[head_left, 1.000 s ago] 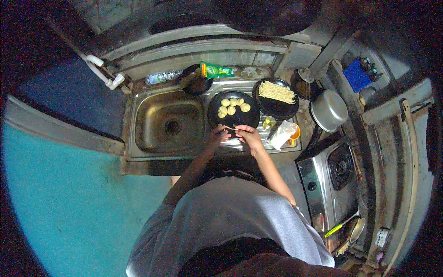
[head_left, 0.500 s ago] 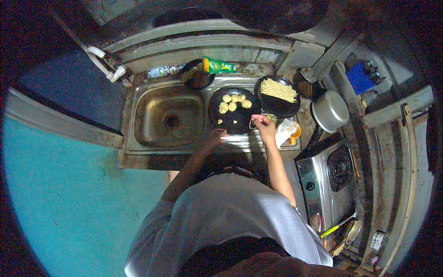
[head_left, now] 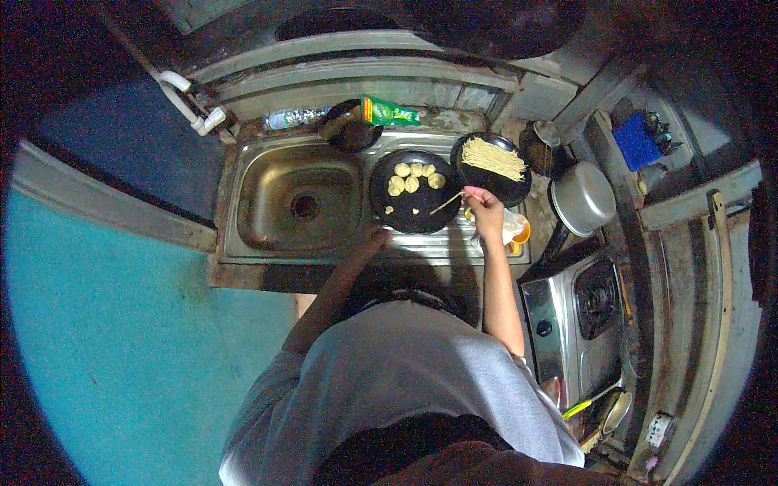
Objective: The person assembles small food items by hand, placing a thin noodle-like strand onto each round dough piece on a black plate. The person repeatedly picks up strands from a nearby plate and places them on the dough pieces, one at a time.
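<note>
My right hand (head_left: 485,206) is closed, fingertips pinching one end of a thin pale strip of dough (head_left: 446,202). The strip slants down to the left over the right side of a round black plate (head_left: 405,222). Several pale dough balls (head_left: 412,185) sit together on the plate, with small dough bits (head_left: 416,211) in front of them. In shadow at the plate's near left edge is my left hand (head_left: 374,241); its fingers are too dark to make out. A second black plate (head_left: 492,189), behind my right hand, bears a row of thin pale dough strips (head_left: 494,159).
The steel sink (head_left: 267,239) lies left of the plates. Behind it are a plastic bottle (head_left: 296,118), a dark pan (head_left: 354,134) and a green packet (head_left: 391,112). To the right stand an orange cup (head_left: 521,232), a metal pot (head_left: 585,198) and a gas stove (head_left: 571,316).
My right hand has moved up and to the right, and the strip now stretches out straight from its fingertips. My left hand has drawn slightly back to the left.
</note>
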A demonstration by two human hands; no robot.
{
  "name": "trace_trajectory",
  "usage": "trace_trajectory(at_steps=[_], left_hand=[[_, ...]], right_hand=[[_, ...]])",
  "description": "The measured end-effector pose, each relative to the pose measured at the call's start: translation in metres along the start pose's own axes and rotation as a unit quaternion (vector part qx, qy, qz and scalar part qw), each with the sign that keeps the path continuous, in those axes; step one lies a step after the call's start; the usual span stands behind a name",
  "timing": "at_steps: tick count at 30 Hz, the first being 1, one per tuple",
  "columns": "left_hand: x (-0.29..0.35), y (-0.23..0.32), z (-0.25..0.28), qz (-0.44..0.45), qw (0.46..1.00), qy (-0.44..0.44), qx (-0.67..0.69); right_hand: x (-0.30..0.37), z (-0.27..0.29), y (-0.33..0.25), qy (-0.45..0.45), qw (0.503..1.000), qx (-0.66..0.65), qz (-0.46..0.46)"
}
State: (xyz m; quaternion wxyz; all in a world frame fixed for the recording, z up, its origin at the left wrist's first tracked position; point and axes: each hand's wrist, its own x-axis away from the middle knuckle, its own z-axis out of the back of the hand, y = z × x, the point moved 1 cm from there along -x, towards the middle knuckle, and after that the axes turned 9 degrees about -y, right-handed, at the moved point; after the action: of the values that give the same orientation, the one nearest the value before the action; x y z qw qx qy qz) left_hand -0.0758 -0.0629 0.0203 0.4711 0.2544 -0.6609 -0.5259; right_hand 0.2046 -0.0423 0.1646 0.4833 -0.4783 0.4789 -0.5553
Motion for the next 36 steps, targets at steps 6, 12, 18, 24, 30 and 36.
trace_trajectory(at_steps=[6,12,18,24,30,36], left_hand=[[-0.005,-0.011,0.002,-0.012,0.995,0.047,-0.089],[0.005,-0.015,0.009,0.048,0.998,0.027,-0.011],[0.008,0.011,0.001,0.101,0.994,0.033,-0.037],[-0.008,-0.033,0.016,0.051,0.996,0.037,0.059],[-0.014,-0.012,0.031,0.077,0.995,0.037,-0.058],[-0.034,-0.051,0.031,0.024,0.997,0.061,-0.028]], right_hand=[[-0.016,0.029,0.002,0.033,0.988,0.127,0.078],[-0.039,0.060,-0.028,0.104,0.961,0.243,0.082],[-0.102,0.102,0.001,0.137,0.956,0.250,0.068],[-0.160,0.088,0.021,0.166,0.942,0.266,0.121],[-0.197,0.123,0.102,0.184,0.884,0.429,-0.020],[-0.178,0.164,0.141,0.234,0.852,0.440,-0.162]])
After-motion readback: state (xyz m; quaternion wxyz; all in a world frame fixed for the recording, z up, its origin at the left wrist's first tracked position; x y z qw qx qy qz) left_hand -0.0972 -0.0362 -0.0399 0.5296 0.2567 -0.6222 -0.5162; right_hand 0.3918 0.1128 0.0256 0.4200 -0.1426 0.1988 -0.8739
